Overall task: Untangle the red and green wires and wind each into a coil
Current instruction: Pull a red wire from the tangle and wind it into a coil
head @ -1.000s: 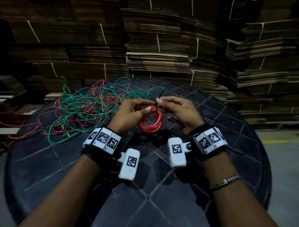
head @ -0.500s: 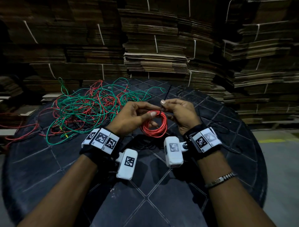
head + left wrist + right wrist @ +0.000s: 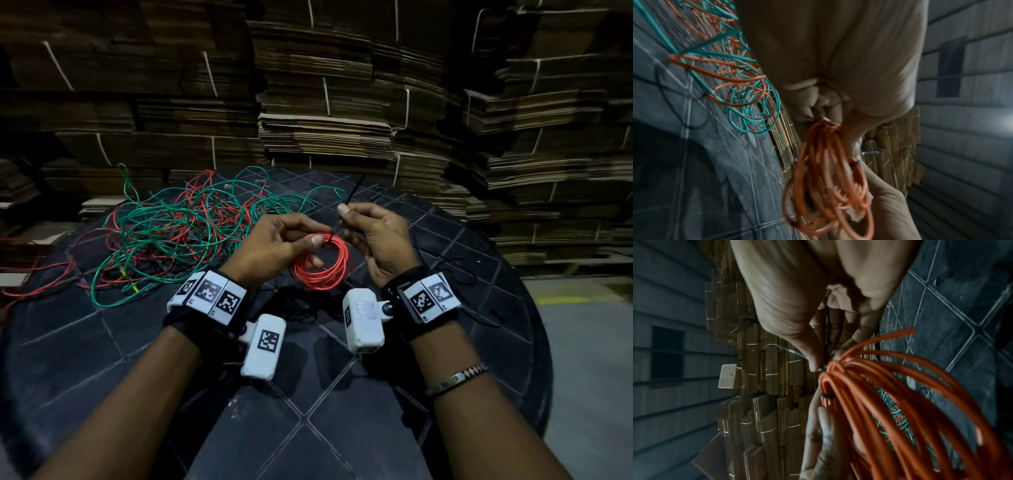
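Observation:
A small red wire coil (image 3: 322, 284) hangs from my left hand (image 3: 308, 236), whose thumb and fingers pinch its top above the table. A thin black tie (image 3: 354, 192) loops round the coil's top, and its tail sticks up and away. My right hand (image 3: 344, 214) pinches that tail just right of the coil. The left wrist view shows the coil (image 3: 818, 170) with the tie's band (image 3: 854, 163) round it. In the right wrist view the fingers (image 3: 816, 356) grip the tail beside the coil (image 3: 879, 386). A tangle of red and green wires (image 3: 178, 226) lies at the table's back left.
The dark round table (image 3: 308, 428) has a diamond grid top. Stacks of flattened cardboard (image 3: 325, 137) rise close behind it. A red wire (image 3: 34, 284) trails off the left edge. Thin black strands (image 3: 455, 263) lie by my right wrist. Grey floor (image 3: 582, 342) shows at the right.
My right hand has drawn up and to the right along the black tie, away from my left hand. The red coil stays in my left hand.

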Action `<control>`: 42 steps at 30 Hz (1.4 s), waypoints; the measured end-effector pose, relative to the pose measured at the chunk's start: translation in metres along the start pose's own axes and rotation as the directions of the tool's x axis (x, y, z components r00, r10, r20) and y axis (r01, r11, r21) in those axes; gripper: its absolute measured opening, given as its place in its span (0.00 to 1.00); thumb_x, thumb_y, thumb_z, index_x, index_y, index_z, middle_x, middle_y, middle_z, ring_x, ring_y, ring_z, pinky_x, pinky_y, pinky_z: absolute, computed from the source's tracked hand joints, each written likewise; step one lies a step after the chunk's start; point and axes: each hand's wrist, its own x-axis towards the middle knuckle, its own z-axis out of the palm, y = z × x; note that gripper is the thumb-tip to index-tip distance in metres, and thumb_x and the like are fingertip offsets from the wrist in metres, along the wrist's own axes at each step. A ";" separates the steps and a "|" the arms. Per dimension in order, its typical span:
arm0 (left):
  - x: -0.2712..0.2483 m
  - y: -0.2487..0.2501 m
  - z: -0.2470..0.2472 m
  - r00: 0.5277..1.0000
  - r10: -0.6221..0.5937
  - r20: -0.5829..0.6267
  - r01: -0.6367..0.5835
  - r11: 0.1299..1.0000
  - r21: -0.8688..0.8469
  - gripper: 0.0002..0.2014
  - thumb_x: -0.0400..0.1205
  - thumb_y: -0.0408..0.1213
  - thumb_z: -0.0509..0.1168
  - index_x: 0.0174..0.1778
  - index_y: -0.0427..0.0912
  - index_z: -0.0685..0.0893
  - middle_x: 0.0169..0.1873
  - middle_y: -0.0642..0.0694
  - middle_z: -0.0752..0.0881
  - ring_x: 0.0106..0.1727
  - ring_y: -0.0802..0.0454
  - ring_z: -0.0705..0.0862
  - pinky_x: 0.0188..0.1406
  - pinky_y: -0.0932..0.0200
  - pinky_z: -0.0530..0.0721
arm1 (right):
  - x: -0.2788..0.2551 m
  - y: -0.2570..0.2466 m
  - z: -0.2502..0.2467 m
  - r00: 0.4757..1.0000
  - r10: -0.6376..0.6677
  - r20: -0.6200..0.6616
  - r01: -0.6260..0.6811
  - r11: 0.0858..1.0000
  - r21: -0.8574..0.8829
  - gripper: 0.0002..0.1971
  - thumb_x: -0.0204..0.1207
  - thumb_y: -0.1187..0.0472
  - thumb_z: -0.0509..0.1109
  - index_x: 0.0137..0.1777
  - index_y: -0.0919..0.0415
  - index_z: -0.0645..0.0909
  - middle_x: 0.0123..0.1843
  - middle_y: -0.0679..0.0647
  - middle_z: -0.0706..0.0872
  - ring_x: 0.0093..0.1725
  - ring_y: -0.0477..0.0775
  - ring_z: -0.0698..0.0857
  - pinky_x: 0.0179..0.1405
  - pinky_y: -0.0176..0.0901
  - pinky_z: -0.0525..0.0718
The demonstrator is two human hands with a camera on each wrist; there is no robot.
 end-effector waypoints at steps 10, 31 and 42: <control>-0.001 0.003 0.001 1.000 -0.004 0.029 0.005 0.999 -0.049 0.14 0.84 0.21 0.69 0.65 0.25 0.85 0.43 0.39 0.94 0.33 0.51 0.91 0.42 0.59 0.92 | 0.004 0.007 0.000 0.998 0.067 -0.020 -0.064 0.993 0.101 0.02 0.77 0.71 0.77 0.46 0.67 0.86 0.33 0.56 0.88 0.32 0.48 0.86 0.37 0.37 0.87; 0.018 -0.023 -0.001 0.940 -0.159 -0.302 0.146 0.987 -0.067 0.16 0.86 0.28 0.70 0.71 0.32 0.85 0.59 0.30 0.91 0.60 0.38 0.91 0.57 0.48 0.91 | 0.003 0.008 -0.012 0.885 0.427 0.185 -0.418 0.904 -0.089 0.20 0.73 0.79 0.76 0.66 0.77 0.83 0.49 0.69 0.91 0.37 0.55 0.90 0.39 0.37 0.92; 0.010 -0.018 0.024 0.954 -0.212 -0.211 0.211 0.977 -0.030 0.16 0.85 0.32 0.73 0.69 0.38 0.85 0.61 0.39 0.89 0.50 0.44 0.88 0.49 0.50 0.89 | 0.026 0.025 -0.037 0.899 0.437 0.020 -0.434 0.898 -0.076 0.09 0.83 0.73 0.67 0.59 0.68 0.85 0.43 0.58 0.88 0.28 0.42 0.86 0.30 0.26 0.85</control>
